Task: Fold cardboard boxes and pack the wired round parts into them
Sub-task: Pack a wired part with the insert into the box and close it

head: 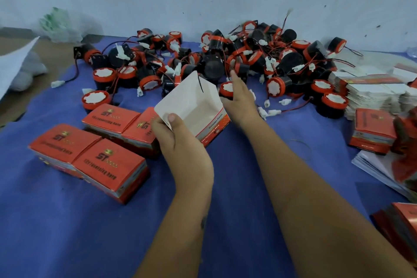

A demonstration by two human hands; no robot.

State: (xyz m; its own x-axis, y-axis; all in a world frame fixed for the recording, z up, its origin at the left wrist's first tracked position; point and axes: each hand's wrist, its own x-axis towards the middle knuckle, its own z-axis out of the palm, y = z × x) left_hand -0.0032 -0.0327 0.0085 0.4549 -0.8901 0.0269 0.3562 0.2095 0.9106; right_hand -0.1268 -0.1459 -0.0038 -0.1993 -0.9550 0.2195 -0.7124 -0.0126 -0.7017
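My left hand grips an open red-and-white cardboard box by its near flap, the white inside facing up and the box empty. My right hand reaches past the box and curls round a round black part with a red rim at the front of the pile. Behind lies a heap of wired round parts, black with red rims, white faces and white connectors. Several closed red boxes stand on the blue cloth at the left.
Stacks of flat unfolded box blanks lie at the right, with one folded red box and more blanks nearer. A white wall stands behind the pile. A plastic bag and paper sheet are far left.
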